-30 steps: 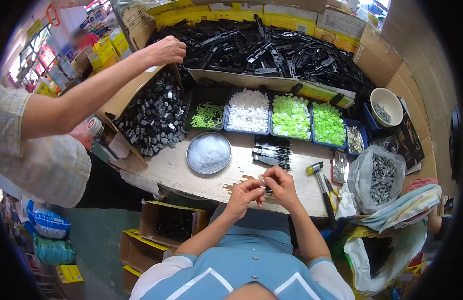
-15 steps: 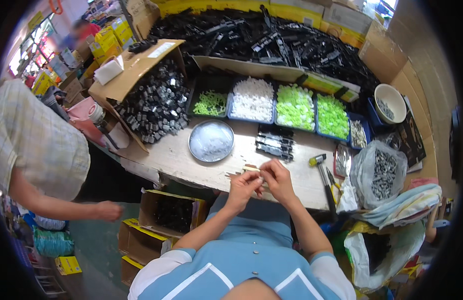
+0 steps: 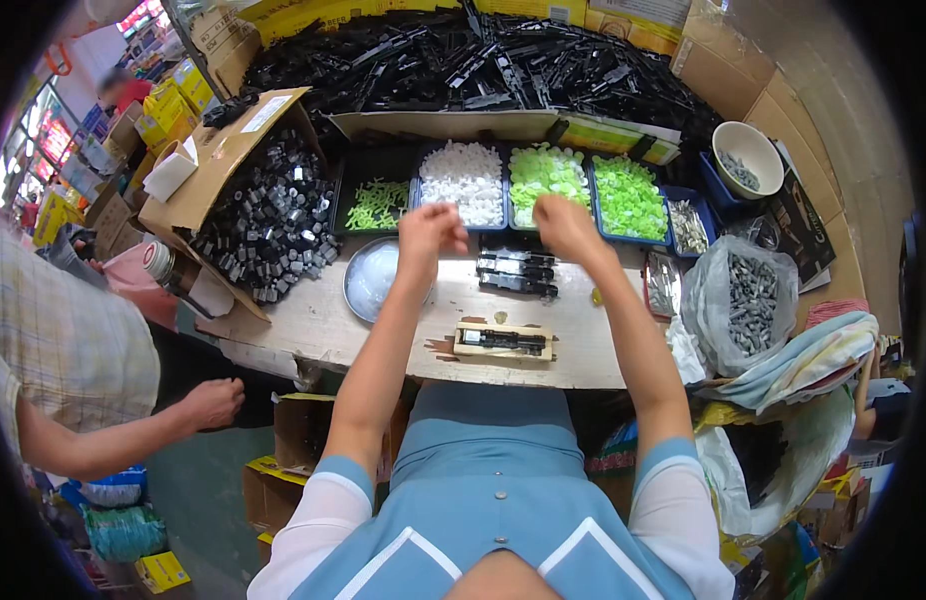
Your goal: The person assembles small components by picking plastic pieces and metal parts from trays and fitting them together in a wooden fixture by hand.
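Observation:
My left hand [image 3: 430, 238] is raised over the front edge of the tray of white pieces [image 3: 461, 180], its fingers curled; what they hold, if anything, is too small to make out. At the front of the tray of pale green pieces [image 3: 551, 175], my right hand [image 3: 568, 228] has its fingers pinched together, their tips partly hidden. A wooden block fixture [image 3: 463, 348] lies near the table's front edge between my forearms, with a black mechanism [image 3: 511, 341] set in it. Behind it sit several stacked black mechanisms [image 3: 516, 270]. My left forearm partly covers a round metal dish [image 3: 361, 290].
Trays of green sticks [image 3: 378, 205] and bright green pieces [image 3: 631, 200] flank the middle ones. A carton of black-and-silver parts [image 3: 273, 225] stands left, a bag of metal parts [image 3: 748, 295] right. Black parts [image 3: 483, 65] are heaped behind. Another person's hand [image 3: 215, 402] is at left.
Both my hands have moved forward and apart, from the table's front edge to the trays. The wooden fixture with the black mechanism now shows. My view has shifted slightly.

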Available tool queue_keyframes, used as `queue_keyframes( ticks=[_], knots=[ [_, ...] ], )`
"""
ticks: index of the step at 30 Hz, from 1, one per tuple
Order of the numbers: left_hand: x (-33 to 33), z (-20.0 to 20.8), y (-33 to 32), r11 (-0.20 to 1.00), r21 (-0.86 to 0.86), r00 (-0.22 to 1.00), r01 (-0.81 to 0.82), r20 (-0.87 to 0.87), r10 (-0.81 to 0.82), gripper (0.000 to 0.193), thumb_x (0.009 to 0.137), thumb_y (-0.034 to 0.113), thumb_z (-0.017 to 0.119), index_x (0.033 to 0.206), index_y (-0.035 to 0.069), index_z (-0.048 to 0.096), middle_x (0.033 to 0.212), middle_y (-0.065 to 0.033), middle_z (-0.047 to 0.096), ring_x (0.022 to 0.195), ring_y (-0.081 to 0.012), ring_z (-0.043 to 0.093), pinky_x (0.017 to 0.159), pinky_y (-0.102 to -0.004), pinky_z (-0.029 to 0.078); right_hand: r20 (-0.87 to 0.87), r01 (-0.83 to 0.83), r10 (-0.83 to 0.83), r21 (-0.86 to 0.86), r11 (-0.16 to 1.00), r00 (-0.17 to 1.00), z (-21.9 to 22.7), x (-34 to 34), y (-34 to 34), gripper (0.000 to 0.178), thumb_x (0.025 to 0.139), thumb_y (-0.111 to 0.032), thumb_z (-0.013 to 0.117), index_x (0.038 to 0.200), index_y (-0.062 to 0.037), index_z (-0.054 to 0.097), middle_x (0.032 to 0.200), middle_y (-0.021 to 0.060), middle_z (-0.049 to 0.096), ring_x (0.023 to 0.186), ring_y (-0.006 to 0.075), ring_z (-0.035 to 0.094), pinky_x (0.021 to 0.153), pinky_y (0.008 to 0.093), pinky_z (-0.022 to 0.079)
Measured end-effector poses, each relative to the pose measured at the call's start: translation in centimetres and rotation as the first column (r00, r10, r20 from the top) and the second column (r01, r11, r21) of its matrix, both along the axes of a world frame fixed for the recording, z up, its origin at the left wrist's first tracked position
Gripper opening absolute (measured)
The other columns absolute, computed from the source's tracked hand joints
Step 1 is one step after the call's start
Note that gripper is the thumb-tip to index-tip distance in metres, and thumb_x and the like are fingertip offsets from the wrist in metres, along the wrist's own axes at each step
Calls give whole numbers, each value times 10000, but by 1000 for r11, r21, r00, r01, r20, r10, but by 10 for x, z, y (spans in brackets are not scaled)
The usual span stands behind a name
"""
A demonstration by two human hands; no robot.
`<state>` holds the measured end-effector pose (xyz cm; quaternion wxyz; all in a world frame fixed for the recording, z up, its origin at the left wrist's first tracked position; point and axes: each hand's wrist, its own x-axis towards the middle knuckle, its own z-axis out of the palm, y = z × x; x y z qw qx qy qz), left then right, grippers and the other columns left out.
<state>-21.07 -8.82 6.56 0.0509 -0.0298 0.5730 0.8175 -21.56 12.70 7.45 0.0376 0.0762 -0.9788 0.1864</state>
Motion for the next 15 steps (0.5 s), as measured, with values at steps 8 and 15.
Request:
queue_keyframes(
  ticks=[8,15],
  knots=[
    [-74,20,34,768,-508,811,-390,-585,24,115,729,59,576,820,9,624,702,-129,630,628,-210,611,589,-316,489,-454,67,-72,-27,997,888,-4,-25,60,52,745,-74,535,740,-25,551,763,163,571,764,335,552,655,425,430],
    [-29,10,11,839,-541,972,56,-164,-170,168,753,46,564,902,12,634,704,-49,623,609,-92,583,494,-239,469,139,-41,80,-262,964,987,10,41,38,128,794,-146,543,786,-20,563,735,147,585,666,266,569,652,368,456]
  ],
)
